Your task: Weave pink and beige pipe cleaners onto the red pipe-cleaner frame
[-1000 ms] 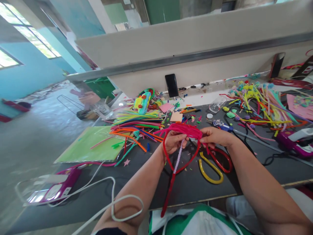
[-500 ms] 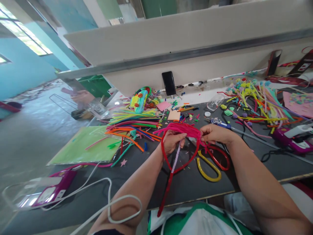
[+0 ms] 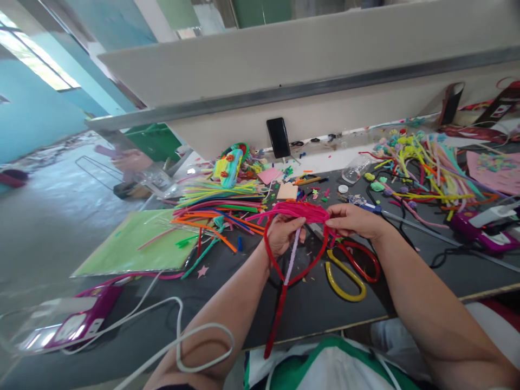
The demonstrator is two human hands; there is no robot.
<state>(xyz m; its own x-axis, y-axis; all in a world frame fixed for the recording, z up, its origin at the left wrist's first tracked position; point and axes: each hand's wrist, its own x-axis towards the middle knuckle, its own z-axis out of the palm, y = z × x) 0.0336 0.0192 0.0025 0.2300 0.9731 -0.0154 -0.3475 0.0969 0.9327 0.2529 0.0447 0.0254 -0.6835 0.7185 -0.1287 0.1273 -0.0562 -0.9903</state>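
A heart-shaped loop of red pipe cleaner [image 3: 312, 265] with a band of pink pipe cleaners [image 3: 298, 210] across its top is between my hands. My left hand [image 3: 281, 236], partly inside the loop, pinches the band from below. At the band's right end, the fingertips of my right hand [image 3: 352, 220] are closed on it. A lilac pipe cleaner stem [image 3: 293, 257], red at its lower part, hangs down past the loop's point. Scissors with one yellow and one red handle [image 3: 345, 279] lie just below my right hand; their blades are mostly hidden.
Loose coloured pipe cleaners [image 3: 221, 200] and a green sheet [image 3: 130, 244] lie to the left. More pipe cleaners [image 3: 439, 168] and a glue gun [image 3: 368, 206] are on the right. A phone [image 3: 278, 137] leans on the back panel. White cable [image 3: 179, 325] crosses near my left forearm.
My right fingers have shifted slightly along the right end of the pink band, with the fingertips now more extended. My left hand keeps its pinch. The whole view has moved a little.
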